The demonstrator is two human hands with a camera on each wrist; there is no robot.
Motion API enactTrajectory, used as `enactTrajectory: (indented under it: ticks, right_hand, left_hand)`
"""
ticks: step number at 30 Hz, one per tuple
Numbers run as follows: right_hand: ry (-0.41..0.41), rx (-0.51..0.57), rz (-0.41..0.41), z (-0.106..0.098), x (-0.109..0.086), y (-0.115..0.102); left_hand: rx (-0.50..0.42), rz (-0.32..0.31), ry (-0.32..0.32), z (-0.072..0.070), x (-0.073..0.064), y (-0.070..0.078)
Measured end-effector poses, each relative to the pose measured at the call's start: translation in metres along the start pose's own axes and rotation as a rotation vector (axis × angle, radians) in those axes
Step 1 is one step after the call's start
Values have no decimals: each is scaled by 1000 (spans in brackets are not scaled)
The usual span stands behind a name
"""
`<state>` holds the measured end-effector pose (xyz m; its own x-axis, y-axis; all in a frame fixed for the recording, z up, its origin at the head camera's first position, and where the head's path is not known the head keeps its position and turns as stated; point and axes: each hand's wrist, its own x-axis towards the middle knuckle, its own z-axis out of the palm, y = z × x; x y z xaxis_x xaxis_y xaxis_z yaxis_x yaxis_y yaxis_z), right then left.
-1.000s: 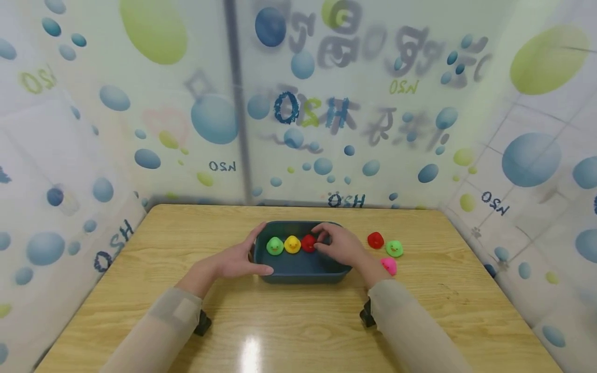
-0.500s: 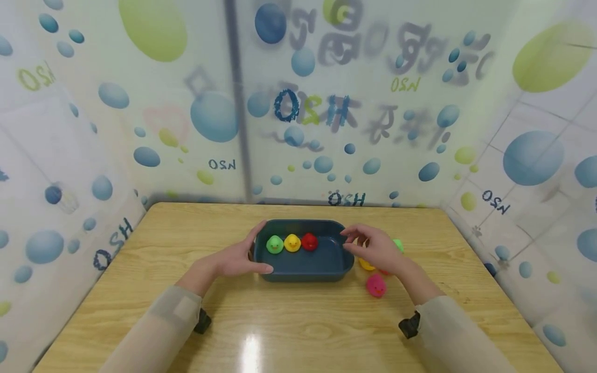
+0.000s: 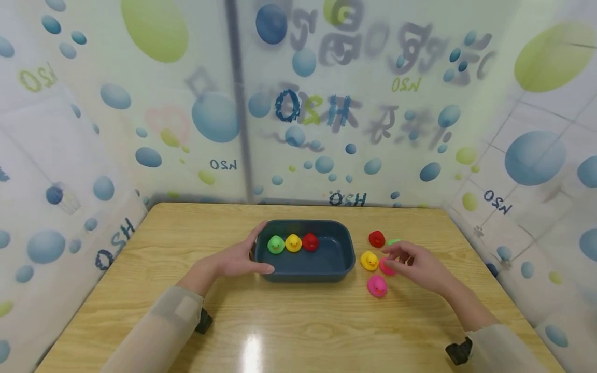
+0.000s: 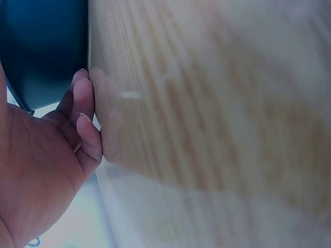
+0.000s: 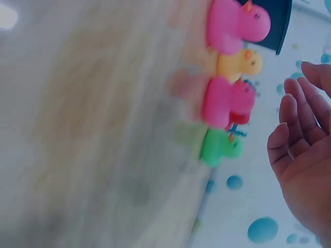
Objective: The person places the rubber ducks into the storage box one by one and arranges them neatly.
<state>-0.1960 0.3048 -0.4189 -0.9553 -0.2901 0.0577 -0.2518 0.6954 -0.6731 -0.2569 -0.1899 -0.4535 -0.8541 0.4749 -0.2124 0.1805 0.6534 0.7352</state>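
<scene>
My left hand (image 3: 235, 259) holds the left end of a dark blue tray (image 3: 336, 261), thumb over its front rim. In the left wrist view, curled fingers (image 4: 85, 98) rest against the table beside the tray. Inside the tray, a green duck (image 3: 276, 245), a yellow duck (image 3: 293, 243) and a red duck (image 3: 310, 242) sit in a row. My right hand (image 3: 420, 265) hovers with relaxed fingers over a pink duck (image 3: 386, 267), partly covering it and a green duck (image 3: 394, 242). The right wrist view shows nothing between thumb and fingers.
Close by on the table are a yellow duck (image 3: 369, 261), a red duck (image 3: 377, 239) and another pink duck (image 3: 377, 286). The wooden table (image 3: 308, 326) meets pale walls (image 3: 186, 171) printed with blue and green dots at its back and sides.
My right hand has left the red duck inside the tray and moved right, out over the loose ducks. My left hand and the tray stay in place.
</scene>
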Motion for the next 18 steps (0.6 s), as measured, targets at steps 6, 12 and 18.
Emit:
enactTrajectory:
  ticks: [6, 12, 18]
  right_hand:
    - [-10, -39, 56, -7, -14, 18]
    - [-42, -26, 70, -10, -17, 31]
    - [-150, 37, 124, -8, -10, 36]
  left_hand:
    - [-1, -3, 2, 0, 0, -1]
    - [-7, -14, 1, -1, 0, -1]
    - [0, -20, -1, 0, 0, 0]
